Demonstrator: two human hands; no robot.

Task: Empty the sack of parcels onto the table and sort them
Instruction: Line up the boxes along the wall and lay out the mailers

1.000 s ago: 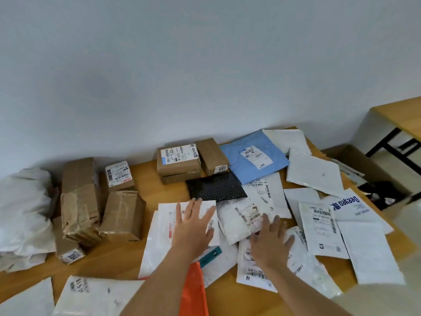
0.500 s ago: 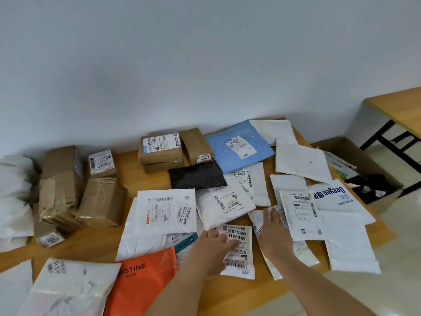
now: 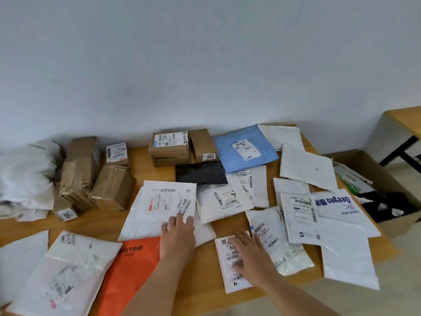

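The right hand point(image 3: 247, 256) covers most of the label on the small white mailer point(image 3: 230, 273). The orange bag point(image 3: 127, 277) runs off the bottom edge, its lettering apparently part-hidden. Label print elsewhere is too blurred to read.

Person, head view: two bare forearms entered from the lower edge, each ending in a bare hand. Left hand point(image 3: 177, 233) and right hand point(image 3: 247, 254) were both uncovered; no gloves, rings, watch or wristband showed on either. No sleeve reached the visible part of either forearm. Nothing else of the body was in view.
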